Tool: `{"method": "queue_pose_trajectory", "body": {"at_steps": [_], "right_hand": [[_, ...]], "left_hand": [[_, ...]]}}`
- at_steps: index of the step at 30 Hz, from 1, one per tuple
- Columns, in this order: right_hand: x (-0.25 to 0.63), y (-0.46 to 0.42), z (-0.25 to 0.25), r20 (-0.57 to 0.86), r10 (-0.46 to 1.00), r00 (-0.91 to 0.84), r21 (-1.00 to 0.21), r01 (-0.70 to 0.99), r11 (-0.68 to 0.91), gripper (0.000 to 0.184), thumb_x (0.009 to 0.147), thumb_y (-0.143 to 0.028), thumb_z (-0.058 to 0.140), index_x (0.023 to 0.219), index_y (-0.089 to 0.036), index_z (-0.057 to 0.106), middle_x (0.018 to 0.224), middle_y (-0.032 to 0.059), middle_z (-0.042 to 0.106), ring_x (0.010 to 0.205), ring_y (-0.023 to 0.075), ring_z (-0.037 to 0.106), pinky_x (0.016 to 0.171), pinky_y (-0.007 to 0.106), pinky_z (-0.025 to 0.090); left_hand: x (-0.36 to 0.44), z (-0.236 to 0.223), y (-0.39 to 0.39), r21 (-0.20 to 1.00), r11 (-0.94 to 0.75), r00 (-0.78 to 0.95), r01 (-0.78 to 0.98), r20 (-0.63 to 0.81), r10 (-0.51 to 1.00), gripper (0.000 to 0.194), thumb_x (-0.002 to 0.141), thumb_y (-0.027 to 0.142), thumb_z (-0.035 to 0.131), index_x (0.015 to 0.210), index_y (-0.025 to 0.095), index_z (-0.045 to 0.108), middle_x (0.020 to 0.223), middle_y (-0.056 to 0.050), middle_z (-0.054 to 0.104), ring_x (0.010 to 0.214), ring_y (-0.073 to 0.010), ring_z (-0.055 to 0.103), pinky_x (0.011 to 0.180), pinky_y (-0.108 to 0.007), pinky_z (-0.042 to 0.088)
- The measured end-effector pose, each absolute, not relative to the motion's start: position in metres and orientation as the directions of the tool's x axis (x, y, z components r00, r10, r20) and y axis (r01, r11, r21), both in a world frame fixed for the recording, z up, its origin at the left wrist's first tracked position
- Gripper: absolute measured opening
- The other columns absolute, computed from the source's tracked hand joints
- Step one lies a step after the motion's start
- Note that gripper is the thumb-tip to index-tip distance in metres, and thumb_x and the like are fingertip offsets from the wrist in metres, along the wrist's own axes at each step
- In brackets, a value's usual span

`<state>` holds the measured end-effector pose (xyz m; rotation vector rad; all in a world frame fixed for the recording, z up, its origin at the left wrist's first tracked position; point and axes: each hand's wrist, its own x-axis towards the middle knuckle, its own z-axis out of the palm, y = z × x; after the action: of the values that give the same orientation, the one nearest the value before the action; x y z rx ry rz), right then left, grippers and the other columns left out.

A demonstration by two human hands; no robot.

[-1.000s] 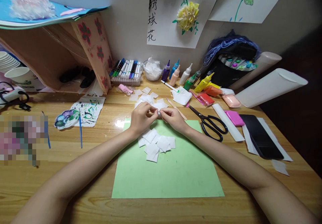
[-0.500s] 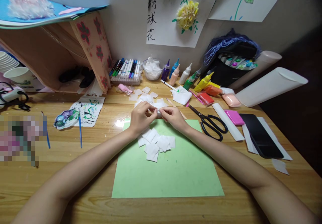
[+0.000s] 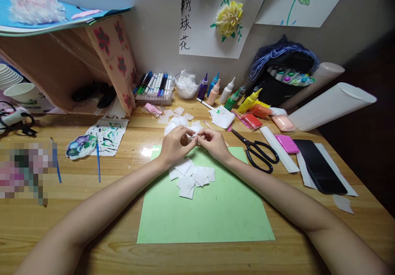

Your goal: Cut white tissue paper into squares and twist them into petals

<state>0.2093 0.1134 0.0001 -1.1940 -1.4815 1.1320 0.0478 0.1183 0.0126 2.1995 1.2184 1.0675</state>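
Observation:
My left hand (image 3: 175,145) and my right hand (image 3: 215,145) meet over the top edge of a green paper sheet (image 3: 203,217). Both are closed in a pinch, fingertips touching, on a small piece of white tissue paper (image 3: 191,134) that the fingers mostly hide. Just below them, a loose pile of white paper squares (image 3: 187,181) lies on the green sheet. Beyond my fingers more white tissue (image 3: 177,122) is spread on the table, partly covered by my left hand. A wooden stick (image 3: 207,124) passes behind my right hand.
Black-handled scissors (image 3: 257,151) lie to the right, before a phone (image 3: 321,166) and a pink packet (image 3: 286,144). Paint bottles (image 3: 228,92), a bowl of white tissue (image 3: 187,85) and markers (image 3: 154,85) line the wall. Leftward are a paint-stained palette (image 3: 80,146) and a brush (image 3: 98,159).
My fingertips have shifted slightly and drawn tighter together, and less of the white piece shows between them. The forearms and the things on the table stay in place.

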Motion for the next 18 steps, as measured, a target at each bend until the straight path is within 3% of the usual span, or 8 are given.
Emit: {"method": "queue_pose_trajectory", "body": {"at_steps": [5,18], "right_hand": [[0.2087,0.1126,0.0016,0.103,0.981,-0.166,-0.978,0.165,0.131,0.018,0.079,-0.033,0.058,0.076,-0.016,0.060,0.066,-0.0004,0.053,0.059,0.0115,0.046,0.056,0.025,0.035],[0.2084,0.1138,0.0034,0.125,0.980,-0.154,-0.964,0.214,0.157,0.023,0.083,-0.033,0.050,0.065,-0.019,0.044,0.058,-0.0037,0.045,0.053,0.0108,0.042,0.052,0.024,0.032]], "left_hand": [[0.0482,0.0111,0.1184,0.651,-0.546,0.323,0.528,0.441,0.838,0.012,0.083,0.029,0.056,0.084,0.019,0.063,0.074,-0.002,0.061,0.066,-0.0116,0.054,0.061,-0.025,0.043],[0.0449,0.0074,0.1278,0.761,-0.367,0.035,0.535,0.414,0.909,0.015,0.087,0.024,0.048,0.074,0.019,0.051,0.069,0.001,0.053,0.063,-0.0113,0.047,0.058,-0.025,0.035]]}}
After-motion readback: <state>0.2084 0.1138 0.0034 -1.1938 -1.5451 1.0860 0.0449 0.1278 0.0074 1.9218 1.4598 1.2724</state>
